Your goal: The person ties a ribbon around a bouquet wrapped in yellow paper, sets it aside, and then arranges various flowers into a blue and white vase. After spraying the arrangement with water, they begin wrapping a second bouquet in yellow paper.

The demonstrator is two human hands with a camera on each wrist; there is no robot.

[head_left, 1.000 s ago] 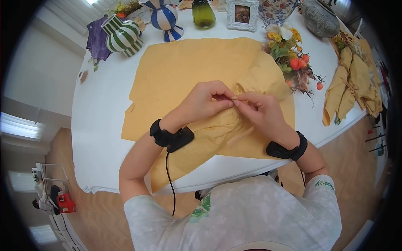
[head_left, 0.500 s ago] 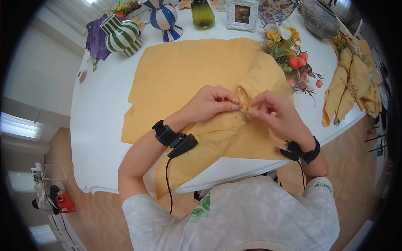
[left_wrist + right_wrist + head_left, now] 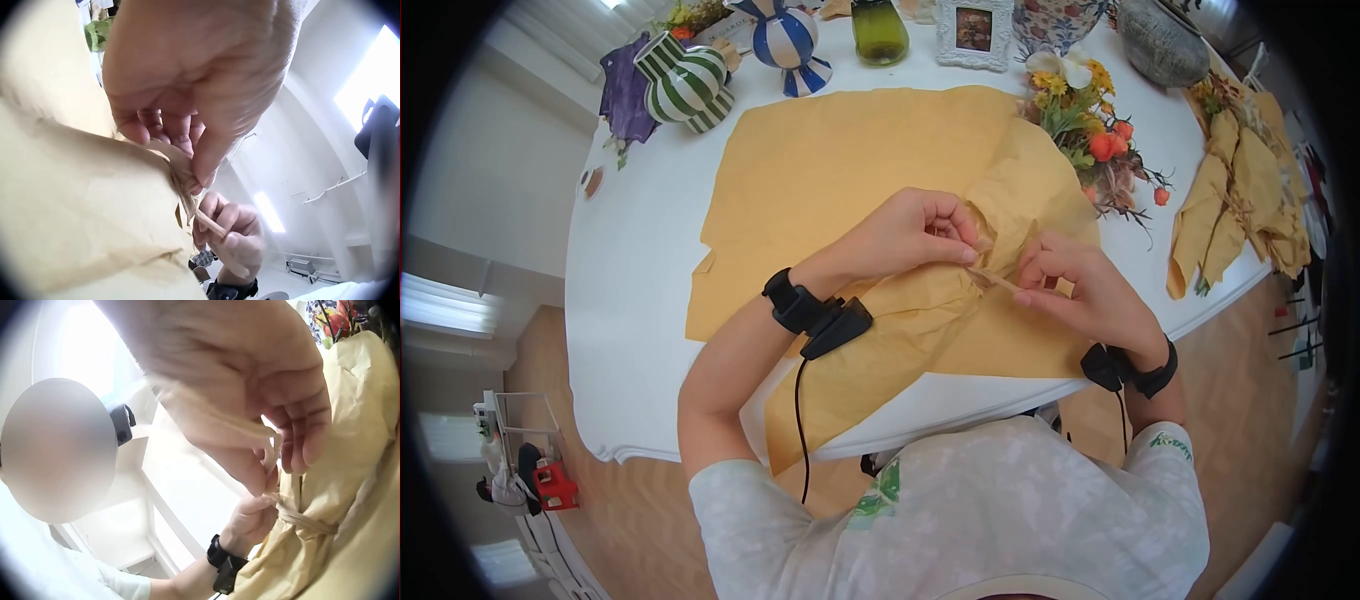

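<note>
Yellow-brown wrapping paper (image 3: 840, 150) is spread on the table, its near part gathered into a crumpled bundle (image 3: 350, 431). Round the bundle's narrow waist runs a pale beige ribbon (image 3: 306, 520). My left hand (image 3: 920, 232) pinches the ribbon close against the gathered paper, thumb against forefinger in the left wrist view. To its right, my right hand (image 3: 1072, 285) grips the ribbon between thumb and fingers, a short stretch running between the hands. A loose tail of ribbon (image 3: 212, 412) trails from the right hand. Flowers (image 3: 1105, 140) in orange, yellow and white show beyond the paper's right edge.
Along the back stand a green-striped vase (image 3: 688, 85), a blue-striped vase (image 3: 785, 42), a green glass vase (image 3: 880, 35), a white picture frame (image 3: 973, 35) and a grey pot (image 3: 1162, 45). A paper-wrapped bundle (image 3: 1240, 190) lies on the right side of the white table (image 3: 630, 300).
My fingertips met at the bundle one second ago. Since then my right hand has moved right and slightly down, and ribbon now stretches between the hands. The left hand stays near the bundle.
</note>
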